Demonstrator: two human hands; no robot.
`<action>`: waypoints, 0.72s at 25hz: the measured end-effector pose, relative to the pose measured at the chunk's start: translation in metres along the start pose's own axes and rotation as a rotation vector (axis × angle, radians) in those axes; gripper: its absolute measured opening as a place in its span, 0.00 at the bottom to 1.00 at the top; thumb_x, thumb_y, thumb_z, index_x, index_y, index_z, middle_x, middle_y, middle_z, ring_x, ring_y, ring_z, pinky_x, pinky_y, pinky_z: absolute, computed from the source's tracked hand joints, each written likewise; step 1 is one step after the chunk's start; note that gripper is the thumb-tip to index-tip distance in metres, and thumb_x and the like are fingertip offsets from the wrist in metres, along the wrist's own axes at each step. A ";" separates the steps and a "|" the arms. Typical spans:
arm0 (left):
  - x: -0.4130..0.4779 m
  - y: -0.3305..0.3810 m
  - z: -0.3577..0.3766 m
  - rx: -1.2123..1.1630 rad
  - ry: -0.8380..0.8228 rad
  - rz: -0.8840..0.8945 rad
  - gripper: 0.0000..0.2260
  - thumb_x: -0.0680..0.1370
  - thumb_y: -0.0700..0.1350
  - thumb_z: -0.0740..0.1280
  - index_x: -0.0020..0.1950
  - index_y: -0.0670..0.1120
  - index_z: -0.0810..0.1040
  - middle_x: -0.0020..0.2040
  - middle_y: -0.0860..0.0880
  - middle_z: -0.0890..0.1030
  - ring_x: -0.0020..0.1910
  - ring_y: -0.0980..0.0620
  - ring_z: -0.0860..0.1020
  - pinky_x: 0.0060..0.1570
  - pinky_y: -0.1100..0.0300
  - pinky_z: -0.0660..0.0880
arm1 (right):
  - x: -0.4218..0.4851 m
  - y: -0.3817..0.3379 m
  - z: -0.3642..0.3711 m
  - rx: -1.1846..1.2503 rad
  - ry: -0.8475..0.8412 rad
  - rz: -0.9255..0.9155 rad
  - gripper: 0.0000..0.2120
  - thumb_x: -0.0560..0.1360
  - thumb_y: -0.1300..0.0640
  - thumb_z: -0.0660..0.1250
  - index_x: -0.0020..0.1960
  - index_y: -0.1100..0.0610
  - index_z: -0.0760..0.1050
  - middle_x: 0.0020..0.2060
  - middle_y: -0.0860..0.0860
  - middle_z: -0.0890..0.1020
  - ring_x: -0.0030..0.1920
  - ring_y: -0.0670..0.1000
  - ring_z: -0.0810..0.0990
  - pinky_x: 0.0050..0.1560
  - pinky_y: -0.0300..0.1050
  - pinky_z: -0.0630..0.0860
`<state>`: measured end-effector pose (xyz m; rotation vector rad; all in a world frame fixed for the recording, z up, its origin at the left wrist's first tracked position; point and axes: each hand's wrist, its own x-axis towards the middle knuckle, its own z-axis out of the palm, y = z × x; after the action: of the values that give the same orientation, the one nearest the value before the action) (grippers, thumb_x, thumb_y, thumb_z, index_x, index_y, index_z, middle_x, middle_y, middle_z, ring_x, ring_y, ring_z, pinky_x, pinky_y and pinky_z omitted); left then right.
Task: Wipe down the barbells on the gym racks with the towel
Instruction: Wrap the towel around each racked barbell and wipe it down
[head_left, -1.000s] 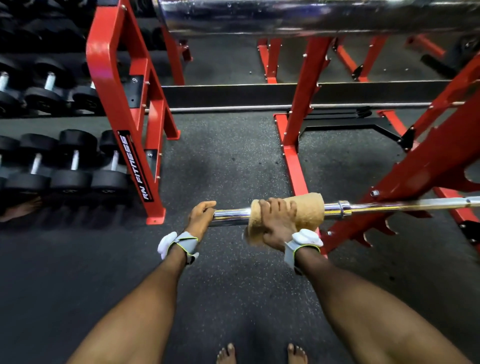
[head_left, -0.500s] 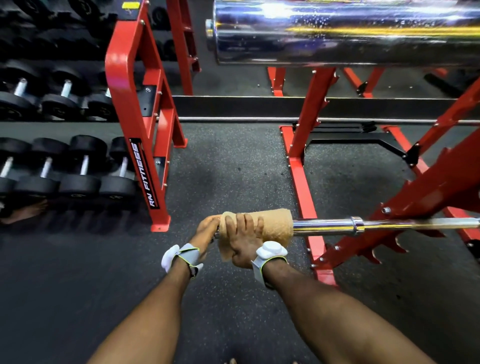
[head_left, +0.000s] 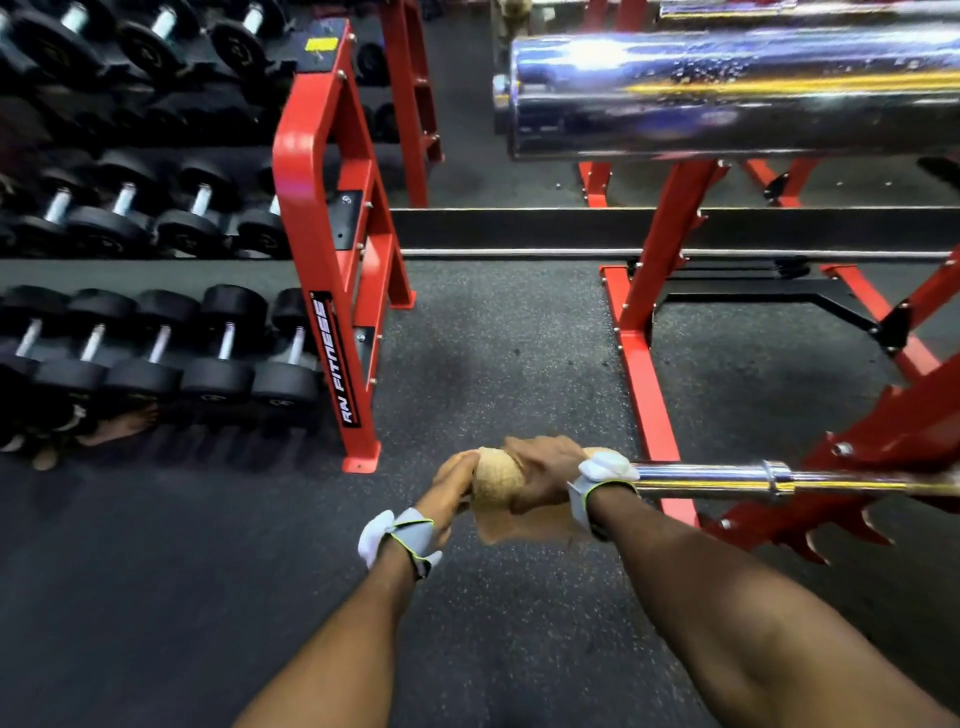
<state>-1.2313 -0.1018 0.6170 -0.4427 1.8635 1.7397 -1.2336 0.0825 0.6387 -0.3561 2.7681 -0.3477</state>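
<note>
A chrome barbell (head_left: 727, 475) lies level on the red rack (head_left: 883, 457) at the right, its sleeve end pointing left toward me. A tan towel (head_left: 493, 480) is wrapped over the very tip of that sleeve, with a loose flap hanging below. My right hand (head_left: 540, 475) grips the towel around the bar from above. My left hand (head_left: 452, 480) touches the towel's left end, fingers cupped against it; the bar tip is hidden under the cloth. Both wrists wear white and grey bands.
A second, thick chrome barbell sleeve (head_left: 727, 88) hangs close overhead at the upper right. A red dumbbell rack (head_left: 332, 249) with several black dumbbells (head_left: 218, 364) stands at the left. Black rubber floor (head_left: 493, 353) stretches between the racks.
My right hand has slid the towel leftward along the sleeve to its tip, meeting my left hand. The view has shifted right and back a little.
</note>
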 end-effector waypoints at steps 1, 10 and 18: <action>0.001 -0.002 -0.005 0.045 -0.035 0.014 0.10 0.82 0.50 0.61 0.59 0.48 0.78 0.55 0.50 0.82 0.49 0.53 0.79 0.52 0.56 0.72 | -0.001 0.002 -0.001 0.033 0.007 -0.010 0.31 0.60 0.36 0.78 0.55 0.48 0.70 0.46 0.47 0.81 0.50 0.56 0.81 0.41 0.46 0.64; 0.005 -0.009 -0.011 0.038 -0.047 -0.054 0.14 0.81 0.55 0.61 0.63 0.51 0.75 0.53 0.52 0.81 0.48 0.55 0.79 0.44 0.57 0.68 | -0.053 0.018 0.018 -0.400 0.181 0.105 0.31 0.59 0.46 0.71 0.60 0.54 0.70 0.48 0.52 0.78 0.48 0.58 0.77 0.45 0.53 0.70; 0.008 -0.003 0.001 -0.022 -0.056 -0.069 0.17 0.81 0.58 0.60 0.64 0.51 0.78 0.59 0.50 0.81 0.58 0.50 0.79 0.64 0.50 0.74 | 0.019 -0.065 0.002 -0.181 -0.042 0.155 0.28 0.70 0.48 0.73 0.65 0.56 0.68 0.61 0.56 0.77 0.63 0.60 0.75 0.57 0.54 0.69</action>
<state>-1.2358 -0.1005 0.6101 -0.4571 1.7706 1.7113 -1.2373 0.0159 0.6498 -0.1869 2.7707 -0.0509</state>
